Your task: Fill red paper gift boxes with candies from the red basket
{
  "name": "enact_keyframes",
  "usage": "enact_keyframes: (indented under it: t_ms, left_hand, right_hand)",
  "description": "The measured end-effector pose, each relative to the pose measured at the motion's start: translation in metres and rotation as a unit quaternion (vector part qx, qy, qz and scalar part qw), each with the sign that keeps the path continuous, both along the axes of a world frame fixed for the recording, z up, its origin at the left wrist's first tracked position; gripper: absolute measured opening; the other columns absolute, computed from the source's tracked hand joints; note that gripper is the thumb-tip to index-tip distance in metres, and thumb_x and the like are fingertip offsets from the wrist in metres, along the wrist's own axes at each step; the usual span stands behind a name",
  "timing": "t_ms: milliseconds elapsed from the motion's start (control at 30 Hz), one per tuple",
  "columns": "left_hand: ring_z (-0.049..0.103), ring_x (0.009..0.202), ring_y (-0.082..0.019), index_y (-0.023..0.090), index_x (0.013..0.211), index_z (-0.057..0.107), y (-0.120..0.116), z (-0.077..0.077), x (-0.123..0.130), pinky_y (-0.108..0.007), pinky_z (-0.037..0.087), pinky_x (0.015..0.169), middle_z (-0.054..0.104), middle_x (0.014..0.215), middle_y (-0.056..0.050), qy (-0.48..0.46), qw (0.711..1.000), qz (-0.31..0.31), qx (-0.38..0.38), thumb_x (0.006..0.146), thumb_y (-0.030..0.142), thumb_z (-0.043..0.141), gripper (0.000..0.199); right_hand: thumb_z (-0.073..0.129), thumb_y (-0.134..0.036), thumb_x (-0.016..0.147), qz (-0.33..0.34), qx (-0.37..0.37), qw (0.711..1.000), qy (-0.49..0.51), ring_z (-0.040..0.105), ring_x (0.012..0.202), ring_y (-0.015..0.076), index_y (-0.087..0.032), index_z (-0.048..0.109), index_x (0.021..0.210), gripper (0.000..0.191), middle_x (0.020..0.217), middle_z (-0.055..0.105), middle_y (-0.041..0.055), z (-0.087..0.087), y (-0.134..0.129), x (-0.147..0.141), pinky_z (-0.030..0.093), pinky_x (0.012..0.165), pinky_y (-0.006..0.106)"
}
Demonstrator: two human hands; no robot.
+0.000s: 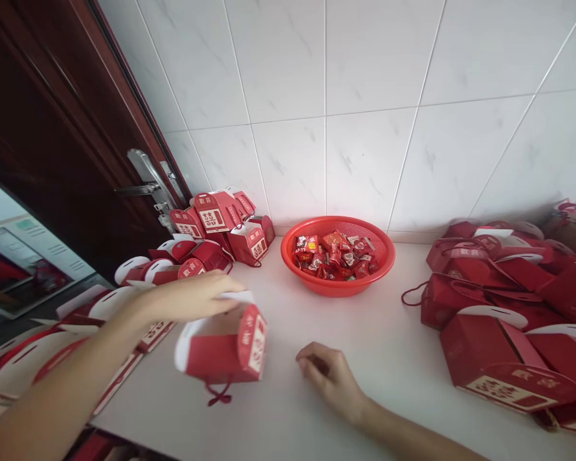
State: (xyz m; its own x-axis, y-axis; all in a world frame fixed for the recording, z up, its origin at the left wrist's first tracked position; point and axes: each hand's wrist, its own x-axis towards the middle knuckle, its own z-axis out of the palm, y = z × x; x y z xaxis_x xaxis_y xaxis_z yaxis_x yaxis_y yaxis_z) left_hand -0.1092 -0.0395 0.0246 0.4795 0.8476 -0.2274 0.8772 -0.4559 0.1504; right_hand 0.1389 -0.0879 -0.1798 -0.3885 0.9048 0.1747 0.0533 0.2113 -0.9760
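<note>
My left hand (pixel 199 296) grips the upper edge of a red paper candy box (pixel 214 356), its fingers partly hidden behind the raised flap. The box's top is open, pale inside, and a dark red cord with a knot hangs from its near side. It looks slightly blurred, and I cannot tell whether it touches the table. To the right of it, my right hand (pixel 333 383) rests by the white tabletop (pixel 278 416), fingers curled in loosely with nothing visible in them. Beyond both hands stands a red plastic basket (pixel 338 286) holding several wrapped candies (pixel 336 256).
Open red boxes (pixel 192 269) crowd the left side, some stacked by the wall. Closed-looking red boxes (pixel 504 358) are piled on the right. A dark wooden door (pixel 77 96) with a metal handle (pixel 139 189) stands at the left; white tiles (pixel 365 160) cover the wall behind.
</note>
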Motion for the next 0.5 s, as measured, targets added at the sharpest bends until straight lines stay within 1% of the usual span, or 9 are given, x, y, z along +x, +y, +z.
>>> enact_keyframes:
  t_ms: [33,133,200,267,333,367,433,500]
  left_hand:
    - [0.058,0.074,-0.017,0.019,0.072,0.059,0.008,0.001,0.016,-0.025,0.039,0.067,0.064,0.075,-0.001,0.003,0.999,-0.029,-0.031,0.092,0.031,0.042,0.029]
    - [0.058,0.074,-0.017,0.019,0.071,0.054,0.028,0.001,0.061,-0.026,0.036,0.065,0.063,0.077,-0.001,-0.012,0.995,-0.083,-0.047,0.089,0.025,0.046,0.021]
    - [0.059,0.077,-0.017,0.019,0.073,0.053,0.036,-0.004,0.085,-0.026,0.035,0.064,0.065,0.082,-0.001,-0.039,0.991,-0.117,-0.046,0.087,0.021,0.046,0.016]
    - [0.058,0.073,-0.016,0.019,0.071,0.052,0.041,-0.011,0.104,-0.027,0.034,0.062,0.065,0.078,0.000,-0.055,0.988,-0.141,-0.042,0.088,0.020,0.046,0.018]
    - [0.058,0.070,-0.016,0.020,0.071,0.054,0.042,-0.021,0.118,-0.027,0.032,0.060,0.065,0.076,0.000,-0.063,0.987,-0.147,-0.029,0.089,0.019,0.045,0.020]
    - [0.060,0.071,-0.017,0.020,0.074,0.057,0.043,-0.026,0.122,-0.027,0.033,0.060,0.067,0.078,0.000,-0.072,0.986,-0.146,-0.021,0.089,0.019,0.045,0.020]
    - [0.065,0.081,-0.019,0.021,0.088,0.064,0.043,-0.036,0.128,-0.027,0.037,0.066,0.072,0.089,-0.001,-0.105,0.985,-0.137,-0.007,0.091,0.020,0.046,0.018]
    - [0.068,0.089,-0.021,0.024,0.109,0.064,0.043,-0.045,0.130,-0.027,0.042,0.072,0.074,0.098,-0.002,-0.146,0.983,-0.116,0.003,0.092,0.023,0.048,0.024]
  right_hand:
    - [0.055,-0.043,0.090,-0.029,-0.010,0.999,0.015,0.046,0.058,0.0110,-0.017,0.064,0.084,0.028,0.066,0.055,-0.0005,0.002,0.006,0.004,0.039,0.054,0.023]
    - [0.056,-0.055,0.089,-0.112,-0.022,0.992,0.049,0.045,0.055,0.0109,-0.018,0.059,0.082,0.038,0.068,0.056,0.0001,0.012,0.022,0.020,0.038,0.051,0.023]
    - [0.055,-0.060,0.089,-0.156,-0.015,0.985,0.068,0.046,0.055,0.0108,-0.019,0.057,0.081,0.043,0.068,0.056,-0.0002,0.022,0.028,0.033,0.039,0.051,0.023]
    - [0.055,-0.062,0.090,-0.186,0.006,0.980,0.072,0.045,0.054,0.0107,-0.019,0.054,0.077,0.044,0.067,0.053,-0.0015,0.033,0.029,0.046,0.039,0.051,0.024]
    - [0.056,-0.061,0.090,-0.214,0.043,0.974,0.057,0.043,0.054,0.0108,-0.020,0.051,0.071,0.045,0.063,0.047,-0.0030,0.043,0.027,0.056,0.037,0.052,0.024]
    - [0.058,-0.061,0.089,-0.225,0.064,0.971,0.044,0.042,0.055,0.0108,-0.021,0.048,0.068,0.046,0.061,0.045,-0.0035,0.048,0.025,0.060,0.036,0.052,0.024]
    - [0.062,-0.060,0.085,-0.229,0.097,0.968,0.013,0.039,0.054,0.0104,-0.021,0.042,0.063,0.049,0.057,0.040,-0.0044,0.055,0.022,0.064,0.034,0.051,0.024]
    - [0.065,-0.058,0.083,-0.214,0.114,0.970,-0.020,0.036,0.054,0.0099,-0.022,0.038,0.060,0.051,0.055,0.037,-0.0049,0.059,0.020,0.065,0.032,0.050,0.024]
